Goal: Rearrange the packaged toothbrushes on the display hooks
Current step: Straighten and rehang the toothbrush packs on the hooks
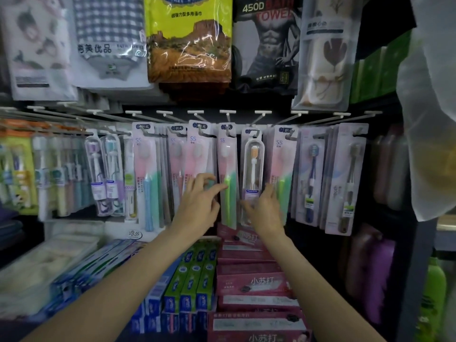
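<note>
Packaged toothbrushes hang in a row on white display hooks (227, 114). A pink-and-green pack (228, 154) hangs at the centre, with similar packs (197, 149) to its left. My left hand (197, 203) reaches up with its fingers spread, and the index fingertip touches the front of the pink-and-green pack. Just to the right hangs a clear-case toothbrush pack (252, 159) with a white brush inside. My right hand (264, 208) holds its lower end, thumb in front and fingers behind. Further right hang another pink-and-green pack (281, 156) and grey packs (311, 169).
Bagged towels (190, 38) hang above the hooks. Toothpaste boxes in blue, green (192, 275) and pink (254, 282) are stacked on the shelf below my arms. More toothbrush packs (103, 169) crowd the left side. A translucent bag (429, 119) hangs at the right edge.
</note>
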Available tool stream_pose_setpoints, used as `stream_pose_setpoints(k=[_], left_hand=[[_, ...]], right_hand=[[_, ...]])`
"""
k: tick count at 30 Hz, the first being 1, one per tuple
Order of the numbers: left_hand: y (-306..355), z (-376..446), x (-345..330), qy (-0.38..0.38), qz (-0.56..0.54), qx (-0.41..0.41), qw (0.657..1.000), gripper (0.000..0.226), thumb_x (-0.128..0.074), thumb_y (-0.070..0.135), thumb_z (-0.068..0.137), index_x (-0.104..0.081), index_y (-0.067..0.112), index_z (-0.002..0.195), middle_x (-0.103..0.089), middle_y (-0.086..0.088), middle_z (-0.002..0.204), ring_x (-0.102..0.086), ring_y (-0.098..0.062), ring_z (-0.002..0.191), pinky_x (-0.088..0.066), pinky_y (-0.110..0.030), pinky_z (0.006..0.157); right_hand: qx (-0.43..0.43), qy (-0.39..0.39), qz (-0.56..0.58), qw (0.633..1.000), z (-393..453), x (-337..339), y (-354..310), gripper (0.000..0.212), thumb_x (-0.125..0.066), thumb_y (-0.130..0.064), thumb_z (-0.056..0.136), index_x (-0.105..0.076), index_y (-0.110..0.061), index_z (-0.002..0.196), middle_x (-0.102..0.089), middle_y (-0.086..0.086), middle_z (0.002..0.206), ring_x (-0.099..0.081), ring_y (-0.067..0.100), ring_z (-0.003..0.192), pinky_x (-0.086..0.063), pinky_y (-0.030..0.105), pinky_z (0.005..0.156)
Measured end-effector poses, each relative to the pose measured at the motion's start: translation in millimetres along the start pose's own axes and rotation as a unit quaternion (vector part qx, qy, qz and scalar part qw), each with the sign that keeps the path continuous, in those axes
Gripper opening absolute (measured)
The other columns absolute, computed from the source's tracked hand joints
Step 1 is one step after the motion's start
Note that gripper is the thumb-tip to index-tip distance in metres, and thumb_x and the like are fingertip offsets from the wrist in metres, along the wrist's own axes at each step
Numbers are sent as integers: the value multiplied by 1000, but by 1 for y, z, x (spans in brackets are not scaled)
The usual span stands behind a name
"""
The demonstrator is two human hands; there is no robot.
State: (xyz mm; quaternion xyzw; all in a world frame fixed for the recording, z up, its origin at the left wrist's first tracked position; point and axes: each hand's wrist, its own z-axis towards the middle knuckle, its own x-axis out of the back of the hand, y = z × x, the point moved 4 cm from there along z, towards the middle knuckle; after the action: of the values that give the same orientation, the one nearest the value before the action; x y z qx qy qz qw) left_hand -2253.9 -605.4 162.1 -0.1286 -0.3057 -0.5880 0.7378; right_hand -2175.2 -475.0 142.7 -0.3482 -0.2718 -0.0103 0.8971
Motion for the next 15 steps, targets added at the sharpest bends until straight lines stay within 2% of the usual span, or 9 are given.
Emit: stream_pose_setpoints(k=[3, 6, 7, 9, 11, 13, 15], left_hand=[[0, -3, -1, 1, -13, -7, 1000, 44, -51, -3, 85, -57, 14, 125, -43, -10, 125, -39, -23, 120, -32, -32, 105], [6, -6, 0, 4, -48, -19, 999, 41, -49, -1, 87, -56, 13, 125, -45, -5, 121, -44, -16, 113, -37, -25, 98], [10, -6, -1, -5, -64, -26, 998, 40, -49, 0, 88, -55, 13, 125, -45, -3, 120, -47, -14, 109, -40, -26, 95], [19, -4, -5, -32, -99, -26, 994, 39, -49, 7, 91, -50, 15, 129, -45, 0, 119, -49, -11, 103, -41, -26, 93], [30, 2, -8, -47, -155, -3, 987, 37, -49, 14, 93, -48, 16, 130, -48, 3, 119, -48, -6, 100, -41, -23, 92], [43, 9, -9, -48, -213, 10, 976, 35, -51, 19, 93, -48, 16, 129, -52, 5, 116, -50, -3, 99, -43, -16, 88], [55, 15, -9, -62, -246, 8, 967, 36, -52, 22, 93, -48, 15, 128, -53, 11, 110, -51, -2, 97, -40, -4, 79]], right_hand=[[-62, -3, 23, 998, 5, -7, 8, 52, -62, -19, 88, -34, -2, 127, -46, 15, 127, -51, 25, 103, -42, 29, 75], [-69, -43, 114, 990, 2, 0, 11, 41, -62, -13, 86, -38, -4, 119, -52, 8, 102, -50, 16, 77, -42, 20, 53], [-72, -65, 156, 983, -1, 5, 11, 39, -61, -12, 87, -38, -6, 118, -52, 3, 93, -52, 15, 73, -46, 18, 52], [-77, -102, 211, 969, -8, 18, 10, 33, -58, -11, 88, -39, -13, 115, -51, 0, 91, -54, 12, 74, -50, 21, 59], [-57, -117, 242, 961, -10, 28, 13, 32, -58, -8, 87, -44, -13, 116, -55, 4, 104, -54, 8, 78, -47, 13, 59], [-38, -125, 257, 957, -10, 36, 18, 33, -58, -6, 86, -48, -10, 117, -58, 10, 111, -58, 17, 89, -47, 19, 66], [-19, -121, 267, 956, -11, 46, 19, 26, -60, -3, 84, -50, -12, 107, -60, 13, 99, -57, 20, 86, -46, 24, 70]])
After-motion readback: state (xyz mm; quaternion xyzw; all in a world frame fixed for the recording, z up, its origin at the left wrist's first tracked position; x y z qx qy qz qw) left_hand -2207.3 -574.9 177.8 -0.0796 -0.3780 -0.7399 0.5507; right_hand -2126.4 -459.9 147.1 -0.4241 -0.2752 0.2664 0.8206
